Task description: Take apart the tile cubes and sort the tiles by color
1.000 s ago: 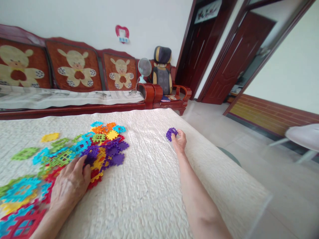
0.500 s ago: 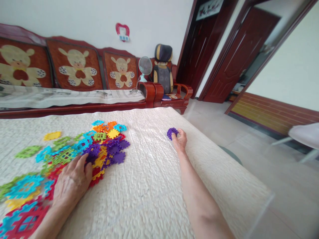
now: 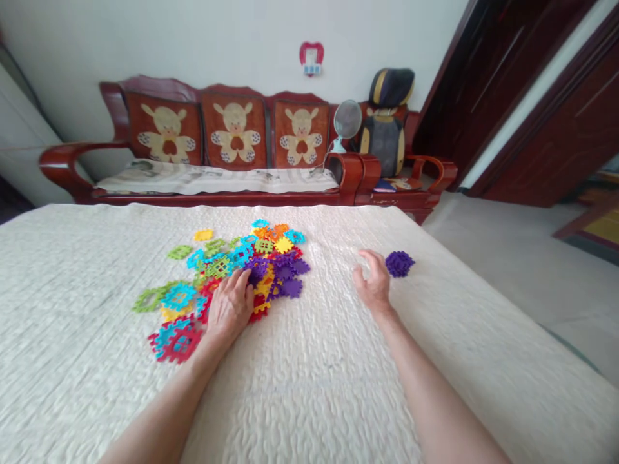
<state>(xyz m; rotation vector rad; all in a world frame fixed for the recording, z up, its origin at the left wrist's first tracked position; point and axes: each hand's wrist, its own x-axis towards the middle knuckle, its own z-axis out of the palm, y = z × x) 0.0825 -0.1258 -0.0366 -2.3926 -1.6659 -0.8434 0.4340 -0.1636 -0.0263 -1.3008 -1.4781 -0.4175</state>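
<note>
My left hand (image 3: 231,304) rests on a heap of colourful plastic interlocking tiles. Its fingers and thumb close at the edge of a purple tile (image 3: 257,265); the exact grip is partly hidden. More purple tiles (image 3: 290,288) lie just to the right, among yellow, red, blue and green ones. Empty, with fingers curved and apart, my right hand (image 3: 374,282) hovers over the cloth between the heap and a small purple stack (image 3: 399,263) of tiles. That stack is just right of the hand, apart from it.
A pale quilted cloth (image 3: 309,386) covers the table. Single tiles lie around the heap, such as a yellow tile (image 3: 204,235) at the back left. Beyond the table stand a wooden sofa (image 3: 353,177) with bear cushions, a small fan (image 3: 347,120) and a massage seat (image 3: 383,142).
My right hand has let go of the purple tiles and moved left, leaving them stacked on the cloth. My left hand stays on the heap. The camera view has turned left.
</note>
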